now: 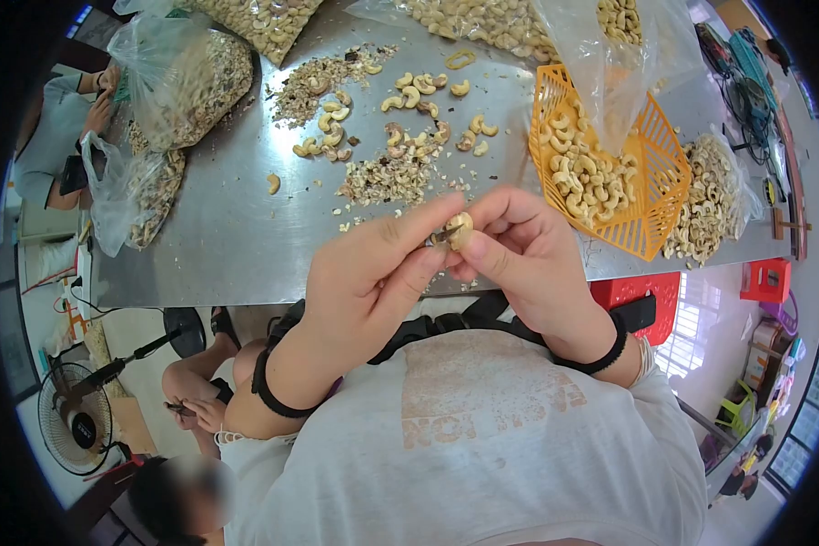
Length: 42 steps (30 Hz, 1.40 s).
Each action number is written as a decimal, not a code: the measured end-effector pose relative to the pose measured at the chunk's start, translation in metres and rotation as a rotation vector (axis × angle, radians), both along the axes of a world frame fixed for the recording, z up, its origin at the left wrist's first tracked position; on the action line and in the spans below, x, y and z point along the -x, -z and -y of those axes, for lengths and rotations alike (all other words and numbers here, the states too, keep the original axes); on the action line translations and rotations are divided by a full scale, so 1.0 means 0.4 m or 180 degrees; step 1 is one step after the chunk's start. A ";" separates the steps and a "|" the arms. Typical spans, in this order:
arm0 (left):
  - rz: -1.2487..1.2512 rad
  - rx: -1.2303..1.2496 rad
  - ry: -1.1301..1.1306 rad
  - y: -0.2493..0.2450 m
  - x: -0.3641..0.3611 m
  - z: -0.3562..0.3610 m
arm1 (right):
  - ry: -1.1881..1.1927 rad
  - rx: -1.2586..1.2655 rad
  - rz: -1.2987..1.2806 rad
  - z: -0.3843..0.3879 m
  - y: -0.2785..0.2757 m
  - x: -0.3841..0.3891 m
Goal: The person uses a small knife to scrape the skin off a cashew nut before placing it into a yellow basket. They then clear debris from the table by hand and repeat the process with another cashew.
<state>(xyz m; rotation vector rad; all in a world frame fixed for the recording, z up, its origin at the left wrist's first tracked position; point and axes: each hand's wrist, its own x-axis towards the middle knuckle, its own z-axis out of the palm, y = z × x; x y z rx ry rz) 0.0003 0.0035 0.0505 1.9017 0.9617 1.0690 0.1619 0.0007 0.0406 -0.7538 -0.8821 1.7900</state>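
Note:
In front of my chest, over the table's near edge, my two hands meet at the fingertips. My right hand [541, 264] pinches a cashew nut [462, 229] between thumb and fingers. My left hand [373, 278] is closed on a small metal blade [439, 237], which touches the nut; its handle is hidden by the fingers. Just beyond my hands lies a heap of pale cashew bits [387, 179] with skin flakes. Several whole cashews [419, 89] are scattered behind it. To the right, an orange plastic basket [646, 238] holds many peeled cashews [591, 177].
Clear bags of cashews [196, 91] stand at the table's left and back. Another bag of cashews [701, 205] sits right of the basket. A red stool [642, 309] bears a phone. At left are a seated person [191, 391] and a fan [75, 419].

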 end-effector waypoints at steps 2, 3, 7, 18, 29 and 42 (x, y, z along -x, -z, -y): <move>-0.0145 -0.0043 0.0046 -0.003 0.003 0.000 | -0.0033 -0.0010 0.0074 0.001 0.000 -0.002; -0.0145 -0.0044 0.0046 -0.001 0.003 0.001 | -0.0032 -0.0002 0.0093 0.001 -0.001 -0.002; -0.0311 -0.0244 -0.0127 0.005 0.001 0.006 | -0.0047 0.0091 0.0137 0.005 -0.004 -0.001; 0.0460 0.1946 -0.0023 -0.013 0.015 0.013 | 0.0020 -0.0325 0.0137 0.004 -0.005 -0.002; 0.0471 0.1485 0.0139 -0.013 0.013 0.014 | 0.0202 -0.0933 0.0750 -0.008 0.008 -0.008; 0.0433 0.1592 0.0178 -0.024 0.020 0.014 | 0.0144 -0.0751 0.0494 -0.012 0.012 -0.012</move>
